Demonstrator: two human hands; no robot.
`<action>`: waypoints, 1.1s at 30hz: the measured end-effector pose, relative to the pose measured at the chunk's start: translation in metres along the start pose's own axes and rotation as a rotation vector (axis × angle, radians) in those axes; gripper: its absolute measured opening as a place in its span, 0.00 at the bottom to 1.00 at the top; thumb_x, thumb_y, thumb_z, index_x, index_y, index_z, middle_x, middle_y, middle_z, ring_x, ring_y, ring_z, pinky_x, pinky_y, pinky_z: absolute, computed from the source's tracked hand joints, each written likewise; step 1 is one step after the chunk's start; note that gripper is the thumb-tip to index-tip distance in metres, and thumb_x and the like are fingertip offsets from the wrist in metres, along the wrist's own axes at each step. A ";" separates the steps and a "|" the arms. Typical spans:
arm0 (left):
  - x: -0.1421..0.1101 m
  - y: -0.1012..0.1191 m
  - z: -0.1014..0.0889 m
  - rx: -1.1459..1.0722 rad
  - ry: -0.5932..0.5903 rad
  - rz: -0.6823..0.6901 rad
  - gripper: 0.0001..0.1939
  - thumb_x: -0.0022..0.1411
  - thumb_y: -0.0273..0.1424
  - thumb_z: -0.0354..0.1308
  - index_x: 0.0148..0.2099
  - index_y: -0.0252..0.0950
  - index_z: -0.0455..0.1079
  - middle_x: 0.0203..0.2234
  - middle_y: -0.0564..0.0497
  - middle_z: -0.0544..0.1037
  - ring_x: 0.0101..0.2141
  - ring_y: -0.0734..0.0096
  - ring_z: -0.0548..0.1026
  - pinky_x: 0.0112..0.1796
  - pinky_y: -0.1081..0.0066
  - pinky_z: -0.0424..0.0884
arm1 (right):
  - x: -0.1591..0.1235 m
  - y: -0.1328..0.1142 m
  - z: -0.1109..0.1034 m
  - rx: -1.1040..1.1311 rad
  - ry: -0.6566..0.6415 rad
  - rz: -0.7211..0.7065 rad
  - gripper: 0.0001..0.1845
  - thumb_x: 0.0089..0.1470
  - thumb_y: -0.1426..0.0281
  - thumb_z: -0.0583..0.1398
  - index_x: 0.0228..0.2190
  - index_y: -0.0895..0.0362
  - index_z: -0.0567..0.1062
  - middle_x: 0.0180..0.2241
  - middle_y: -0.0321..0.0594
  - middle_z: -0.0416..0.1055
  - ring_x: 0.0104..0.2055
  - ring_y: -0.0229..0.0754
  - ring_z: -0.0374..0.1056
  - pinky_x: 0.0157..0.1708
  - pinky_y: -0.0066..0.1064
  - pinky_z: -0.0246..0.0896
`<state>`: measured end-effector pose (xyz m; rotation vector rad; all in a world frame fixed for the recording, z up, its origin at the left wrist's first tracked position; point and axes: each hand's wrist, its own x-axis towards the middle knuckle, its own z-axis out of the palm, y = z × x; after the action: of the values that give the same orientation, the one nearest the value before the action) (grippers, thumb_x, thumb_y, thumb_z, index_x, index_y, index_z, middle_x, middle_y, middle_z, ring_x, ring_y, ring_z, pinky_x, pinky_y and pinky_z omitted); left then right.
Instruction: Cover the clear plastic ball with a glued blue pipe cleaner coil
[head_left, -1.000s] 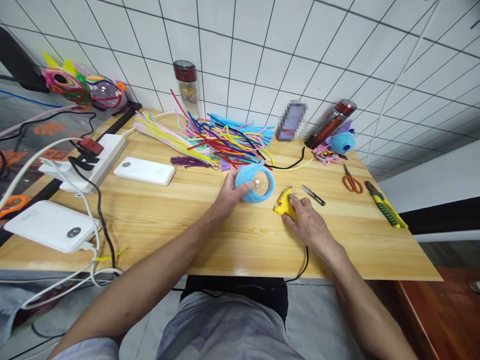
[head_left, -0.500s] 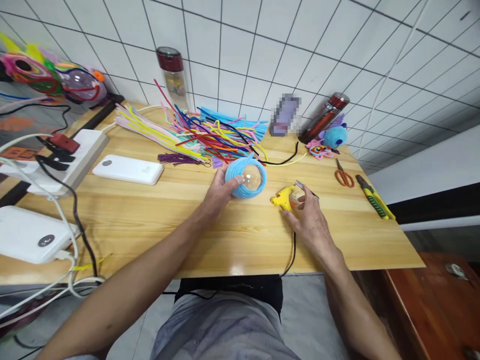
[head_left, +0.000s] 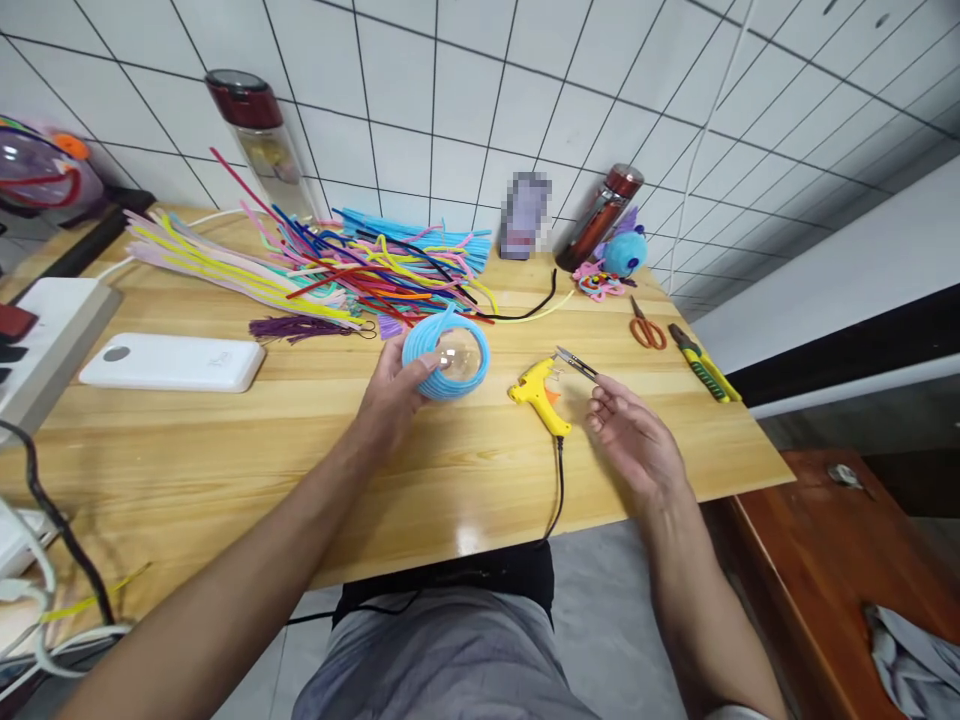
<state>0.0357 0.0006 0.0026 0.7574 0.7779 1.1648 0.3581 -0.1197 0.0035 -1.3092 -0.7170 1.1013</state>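
Observation:
My left hand grips a clear ball wrapped in light-blue pipe cleaner, resting on the wooden table. My right hand hovers palm-up with loosely curled fingers and holds nothing, just right of a yellow glue gun that lies on the table with its black cord running off the front edge. Small thread snips lie just beyond the glue gun.
A heap of coloured pipe cleaners covers the back of the table. A white power bank and power strip lie left. Orange scissors, a utility knife, two bottles and a blue plush toy sit right.
My right hand has let go of the glue gun and pulled back to the right, opening. The left hand keeps hold of the blue ball. The view has shifted right.

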 end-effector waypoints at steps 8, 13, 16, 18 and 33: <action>-0.005 0.004 0.004 0.009 0.021 -0.027 0.34 0.48 0.44 0.80 0.53 0.41 0.73 0.48 0.49 0.82 0.42 0.64 0.82 0.39 0.68 0.78 | 0.015 0.008 -0.019 -0.989 0.255 -0.362 0.20 0.60 0.48 0.62 0.37 0.52 0.77 0.37 0.43 0.79 0.38 0.49 0.72 0.45 0.44 0.68; -0.006 0.005 0.008 -0.006 0.026 -0.053 0.35 0.45 0.42 0.81 0.52 0.40 0.73 0.46 0.50 0.82 0.43 0.64 0.82 0.42 0.66 0.77 | 0.021 -0.003 -0.027 -1.091 0.321 -0.380 0.23 0.68 0.46 0.53 0.31 0.48 0.67 0.25 0.36 0.70 0.30 0.47 0.67 0.35 0.39 0.59; -0.006 0.005 0.009 -0.011 0.032 -0.056 0.36 0.44 0.42 0.82 0.53 0.40 0.73 0.46 0.50 0.82 0.44 0.65 0.81 0.42 0.67 0.77 | 0.028 -0.011 -0.025 -1.060 0.337 -0.392 0.28 0.70 0.43 0.52 0.25 0.48 0.61 0.22 0.32 0.63 0.26 0.43 0.60 0.32 0.38 0.55; -0.006 0.005 0.010 -0.008 0.033 -0.056 0.36 0.45 0.43 0.81 0.53 0.40 0.73 0.46 0.50 0.82 0.44 0.65 0.81 0.42 0.67 0.76 | 0.032 -0.014 -0.023 -0.990 0.350 -0.410 0.30 0.71 0.42 0.52 0.24 0.48 0.59 0.20 0.30 0.59 0.25 0.41 0.57 0.31 0.37 0.54; 0.000 -0.007 -0.005 0.153 -0.008 0.055 0.39 0.52 0.47 0.79 0.60 0.43 0.69 0.50 0.49 0.81 0.46 0.62 0.80 0.42 0.67 0.76 | 0.002 -0.003 0.060 -1.477 -0.107 -0.216 0.36 0.60 0.52 0.67 0.62 0.56 0.69 0.52 0.56 0.82 0.52 0.62 0.79 0.49 0.46 0.70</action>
<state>0.0351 -0.0004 -0.0053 0.9149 0.8513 1.1604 0.3052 -0.0942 0.0167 -2.2672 -1.8714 0.3238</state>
